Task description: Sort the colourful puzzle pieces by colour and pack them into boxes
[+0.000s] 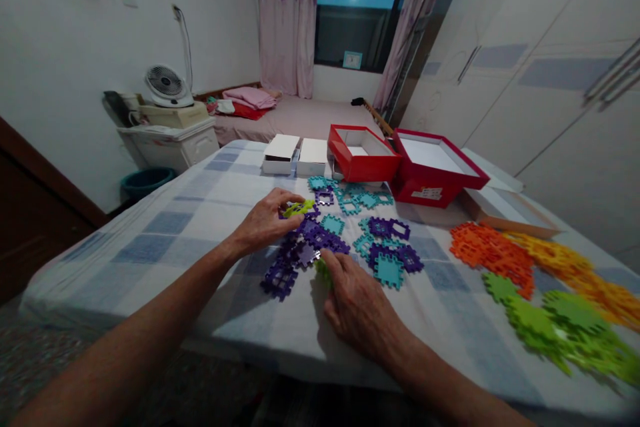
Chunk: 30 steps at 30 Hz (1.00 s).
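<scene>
Purple square interlocking tiles [320, 235] with toothed edges lie in a loose pile mid-table, with teal tiles [333, 224] among them. My left hand [270, 217] is closed on a yellow-green tile [299, 208], just over the pile's far left side. Low at the pile's near edge, my right hand [357, 297] has its fingers closed around a green tile [324, 273], mostly hidden behind them. Its index fingertip is beside a purple tile [307, 255]; whether they touch I cannot tell. More teal and purple tiles [389, 269] are spread right of the pile.
Orange tiles [493, 253], yellow tiles [575, 270] and lime-green tiles [555, 327] are heaped at the right. Behind the tiles stand white boxes [313, 165], a red box [373, 169] and a dark red box [420, 190]. A checked cloth [165, 260] covers the table.
</scene>
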### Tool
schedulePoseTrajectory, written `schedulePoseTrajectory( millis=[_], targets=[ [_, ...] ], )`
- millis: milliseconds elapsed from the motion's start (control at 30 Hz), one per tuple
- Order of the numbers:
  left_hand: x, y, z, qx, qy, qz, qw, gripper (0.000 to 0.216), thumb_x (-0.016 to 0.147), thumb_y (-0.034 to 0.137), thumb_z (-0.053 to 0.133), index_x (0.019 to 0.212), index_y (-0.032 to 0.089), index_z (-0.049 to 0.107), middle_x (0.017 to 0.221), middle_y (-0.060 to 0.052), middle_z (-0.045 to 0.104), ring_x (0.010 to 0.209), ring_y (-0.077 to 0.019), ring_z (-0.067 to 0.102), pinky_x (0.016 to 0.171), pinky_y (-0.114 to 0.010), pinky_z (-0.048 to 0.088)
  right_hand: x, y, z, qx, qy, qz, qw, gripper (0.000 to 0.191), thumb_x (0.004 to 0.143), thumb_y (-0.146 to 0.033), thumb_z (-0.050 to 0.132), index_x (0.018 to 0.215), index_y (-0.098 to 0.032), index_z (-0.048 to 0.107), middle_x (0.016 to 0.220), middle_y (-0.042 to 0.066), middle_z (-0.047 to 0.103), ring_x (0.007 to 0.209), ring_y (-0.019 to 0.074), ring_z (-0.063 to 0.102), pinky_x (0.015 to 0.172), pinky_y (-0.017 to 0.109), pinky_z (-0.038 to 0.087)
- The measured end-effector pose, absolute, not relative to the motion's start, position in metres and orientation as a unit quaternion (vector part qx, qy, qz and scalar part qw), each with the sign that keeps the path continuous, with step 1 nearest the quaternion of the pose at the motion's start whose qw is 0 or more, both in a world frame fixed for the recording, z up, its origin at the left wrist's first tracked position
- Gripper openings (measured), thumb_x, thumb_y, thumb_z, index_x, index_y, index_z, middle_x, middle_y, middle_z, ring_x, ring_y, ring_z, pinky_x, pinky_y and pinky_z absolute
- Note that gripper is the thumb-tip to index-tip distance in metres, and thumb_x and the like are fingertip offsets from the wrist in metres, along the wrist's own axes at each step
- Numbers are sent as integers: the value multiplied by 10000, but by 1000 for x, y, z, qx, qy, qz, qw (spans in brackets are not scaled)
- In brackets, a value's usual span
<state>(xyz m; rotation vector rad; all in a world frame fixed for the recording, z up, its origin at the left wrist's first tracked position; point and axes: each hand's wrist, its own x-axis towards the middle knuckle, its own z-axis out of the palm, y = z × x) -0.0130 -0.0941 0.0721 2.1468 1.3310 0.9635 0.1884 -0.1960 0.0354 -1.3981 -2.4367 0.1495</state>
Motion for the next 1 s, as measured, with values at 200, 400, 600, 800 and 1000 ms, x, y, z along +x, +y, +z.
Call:
schedulePoseTrajectory(
  millis=[200, 400, 600, 800, 1000],
  targets=[
    [-5, -109, 79, 790, 455, 339, 231, 333, 757, 335, 568, 1057, 211, 642, 1068, -45, 573, 965, -185, 566, 865, -344, 481, 207, -184, 35, -568, -792, 95, 202, 529, 786, -72, 365, 1314, -102, 356, 1160, 140, 521, 1033, 211, 542, 881, 342, 460],
    [1, -129, 77, 797, 446, 325, 245, 310, 767, 316, 570, 1058, 229, 635, 1086, -39, 579, 978, -180, 561, 892, -346, 464, 198, -192, 39, -574, -798, 55, 175, 409, 877, -228, 394, 1280, -156, 403, 1189, 118, 540, 1076, 230, 525, 892, 367, 442],
    [3, -137, 68, 803, 448, 312, 239, 297, 774, 299, 571, 1055, 233, 641, 1115, -40, 566, 1021, -179, 552, 909, -326, 451, 188, -195, 31, -558, -822, -58, 95, 305, 810, -165, 487, 1112, -179, 525, 1062, 114, 582, 983, 269, 530, 814, 404, 436],
    [2, -142, 67, 805, 448, 310, 237, 290, 785, 310, 570, 1058, 244, 642, 1107, -31, 584, 1061, -189, 545, 957, -336, 426, 207, -188, 36, -583, -797, 60, 146, 274, 780, -71, 460, 1019, -171, 551, 958, 75, 620, 860, 193, 580, 757, 290, 436],
    [4, -157, 62, 795, 446, 300, 280, 305, 796, 334, 561, 1082, 248, 620, 1128, -42, 582, 1059, -199, 546, 926, -359, 455, 221, -188, 44, -602, -726, 176, 283, 254, 812, -86, 442, 1021, -178, 552, 886, 32, 642, 829, 166, 589, 784, 280, 430]
  ],
)
